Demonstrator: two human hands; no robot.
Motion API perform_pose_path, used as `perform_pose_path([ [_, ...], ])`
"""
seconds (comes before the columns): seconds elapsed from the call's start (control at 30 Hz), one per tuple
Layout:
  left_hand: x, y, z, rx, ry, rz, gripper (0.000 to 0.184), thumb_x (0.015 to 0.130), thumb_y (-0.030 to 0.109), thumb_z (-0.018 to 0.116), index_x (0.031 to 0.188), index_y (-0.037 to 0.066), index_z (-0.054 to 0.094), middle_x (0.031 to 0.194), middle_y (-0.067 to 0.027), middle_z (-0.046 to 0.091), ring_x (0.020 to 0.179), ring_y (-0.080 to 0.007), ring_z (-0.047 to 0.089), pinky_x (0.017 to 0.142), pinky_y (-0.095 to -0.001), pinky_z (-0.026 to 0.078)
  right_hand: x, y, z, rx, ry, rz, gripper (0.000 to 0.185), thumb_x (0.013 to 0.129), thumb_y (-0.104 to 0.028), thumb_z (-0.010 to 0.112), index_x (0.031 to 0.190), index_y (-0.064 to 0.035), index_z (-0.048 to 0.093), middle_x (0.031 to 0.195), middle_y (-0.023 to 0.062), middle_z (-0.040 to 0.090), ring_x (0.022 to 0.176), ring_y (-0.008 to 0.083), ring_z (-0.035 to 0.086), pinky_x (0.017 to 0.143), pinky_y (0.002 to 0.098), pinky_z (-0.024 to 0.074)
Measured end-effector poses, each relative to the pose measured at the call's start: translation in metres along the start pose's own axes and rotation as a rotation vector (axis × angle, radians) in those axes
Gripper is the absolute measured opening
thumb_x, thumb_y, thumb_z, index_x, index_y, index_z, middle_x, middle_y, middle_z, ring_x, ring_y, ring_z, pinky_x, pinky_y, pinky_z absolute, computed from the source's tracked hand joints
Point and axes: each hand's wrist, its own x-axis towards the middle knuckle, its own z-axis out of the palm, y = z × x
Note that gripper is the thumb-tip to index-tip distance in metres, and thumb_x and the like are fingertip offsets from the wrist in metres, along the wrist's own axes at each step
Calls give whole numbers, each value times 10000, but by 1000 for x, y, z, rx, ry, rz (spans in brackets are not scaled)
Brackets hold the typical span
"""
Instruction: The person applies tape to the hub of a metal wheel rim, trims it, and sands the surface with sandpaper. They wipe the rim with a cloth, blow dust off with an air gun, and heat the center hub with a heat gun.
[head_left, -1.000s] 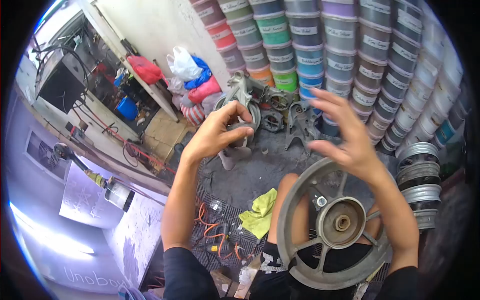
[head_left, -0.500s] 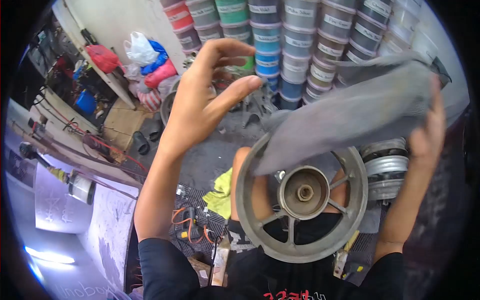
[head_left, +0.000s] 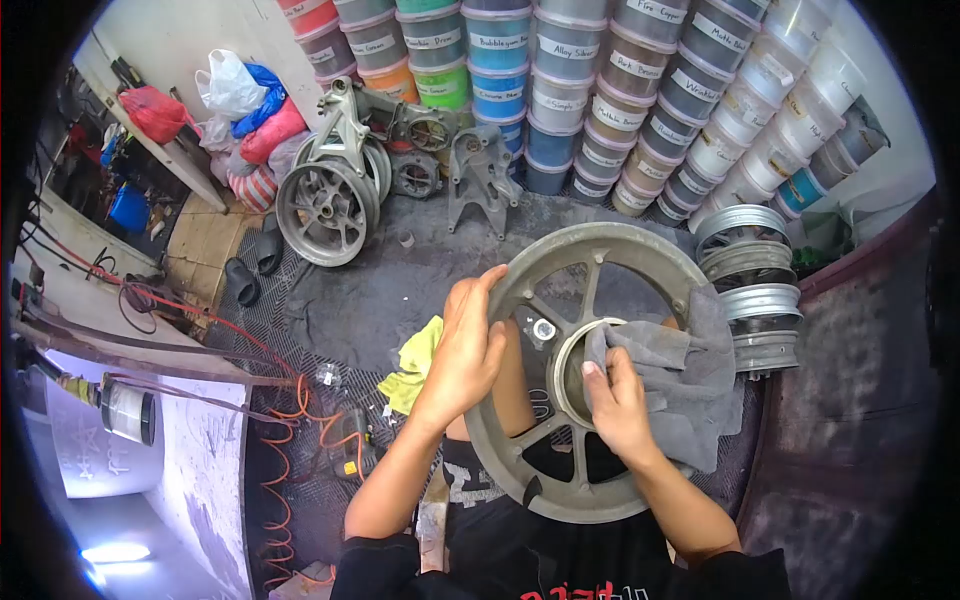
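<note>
Cloth of grey fabric drapes over the right side of a dull grey metal spoked wheel, right of the frame's centre. The right hand, nearly closed, pinches it at the hub; the left hand, loosely bent, touches the left rim, grip unclear.

- The left hand lay against the left side of a grey spoked wheel, its fingers pointing upward.
- The right hand pinched a grey cloth at the wheel's hub, the rest draping over the right side of the rim.
- A yellow cloth lay beyond the left forearm.
- Metal rims stood stacked to the right.
- Labelled tubs rose in columns along the wall, with metal parts on the floor near them.
</note>
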Motion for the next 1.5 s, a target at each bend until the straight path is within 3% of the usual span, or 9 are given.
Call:
perform_pose_path([
  [0.2, 1, 0, 2, 36, 74, 48, 595, 794, -75, 456, 1383, -11, 396, 1343, -251, 493, 1283, -420, 487, 1073, -446, 396, -17, -16, 22, -82, -62, -61, 228, 972, -176, 566, 973, 19, 449, 755, 264, 568, 672, 445, 588, 622, 492, 444],
  [0.3, 1, -2, 3, 32, 105, 70, 597, 778, -87, 447, 1370, -20, 403, 1323, -250, 494, 1268, -418, 493, 1063, -449, 400, -22, -8, 24, -137, -41, -177, 207, 950, -132, 593, 947, 25, 457, 788, 262, 574, 699, 442, 582, 638, 480, 454],
  [0.5, -1, 0, 3, 9, 99, 79, 604, 752, -119, 439, 1349, -30, 414, 1300, -262, 484, 1264, -429, 484, 1058, -446, 396, -27, -2, -29, -315, -372, -389, 193, 876, -87, 661, 936, 36, 526, 814, 222, 583, 744, 396, 585, 667, 447, 475],
  [0.67, -5, 1, 5, 0, 103, 103, 610, 741, -140, 440, 1342, -32, 418, 1284, -264, 483, 1246, -438, 488, 1052, -448, 394, -15, 14, -91, -579, -688, -705, 268, 700, -139, 743, 892, -72, 568, 851, 67, 634, 823, 251, 577, 723, 368, 478],
  [0.83, -4, -3, 8, -17, 134, 126, 608, 735, -139, 452, 1334, -34, 429, 1237, -257, 498, 1195, -433, 503, 1035, -443, 401, 27, -3, -133, -1077, -783, -999, 141, 757, -247, 622, 873, -179, 580, 837, -23, 622, 809, 170, 550, 714, 325, 436],
  [0.9, -4, -4, 10, -21, 157, 133, 609, 729, -138, 459, 1329, -36, 436, 1220, -256, 501, 1166, -430, 508, 1024, -444, 406, 50, -11, -135, -1217, -796, -968, 113, 769, -220, 602, 867, -169, 577, 915, -12, 635, 897, 191, 563, 729, 348, 440],
  [1.1, -5, -14, 11, -28, 264, 142, 627, 703, -120, 505, 1321, -20, 458, 1151, -236, 560, 1119, -419, 536, 981, -439, 429, 66, -3, -129, -1137, -717, -980, 108, 757, -215, 612, 808, -122, 593, 1166, 24, 643, 1135, 317, 541, 791, 411, 447],
  [1.37, -8, -17, 18, -36, 284, 102, 631, 710, -111, 494, 1331, -9, 456, 1266, -209, 566, 1154, -378, 563, 946, -436, 461, 88, -24, -80, -1254, -812, -1187, 89, 839, -267, 544, 809, -201, 596, 1193, -30, 641, 1074, 211, 561, 792, 358, 431],
  [1.5, -6, -16, 19, -3, 277, 113, 620, 704, -110, 498, 1318, -30, 460, 1262, -224, 565, 1153, -389, 560, 948, -441, 459, 102, -36, -76, -1342, -897, -1316, 99, 858, -283, 535, 907, -216, 589, 1221, -37, 631, 1046, 209, 559, 791, 344, 422],
])
